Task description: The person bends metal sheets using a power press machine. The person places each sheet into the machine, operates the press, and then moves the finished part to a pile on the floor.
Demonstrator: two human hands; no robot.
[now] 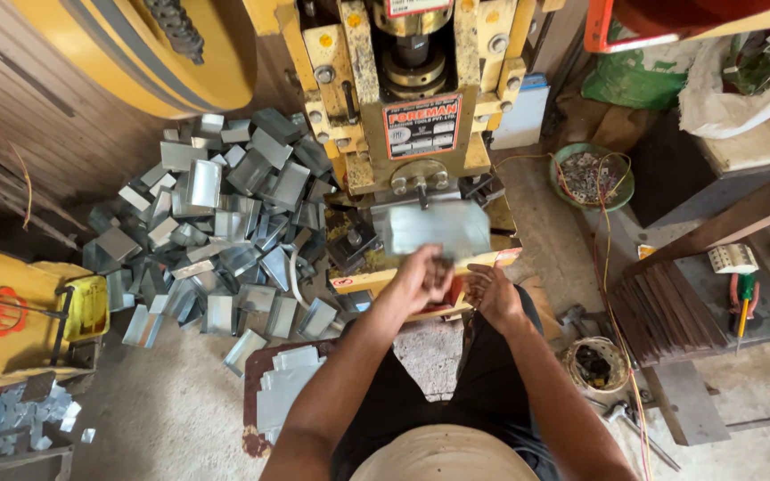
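Observation:
My left hand [421,278] holds up a flat grey metal sheet piece [438,228], blurred, just in front of the yellow press machine [403,107] and over its die area [354,245]. My right hand [492,294] rests lower, beside the left, at the press's front edge, fingers loosely curled with nothing visible in them. A stack of flat metal blanks [285,385] lies on a rusty plate near my left knee.
A large heap of bent metal channel pieces [216,223] covers the floor left of the press. A yellow flywheel [162,44] is at top left. A green bowl of scraps [592,175], a small basket [595,363] and tools on a bench [741,294] sit right.

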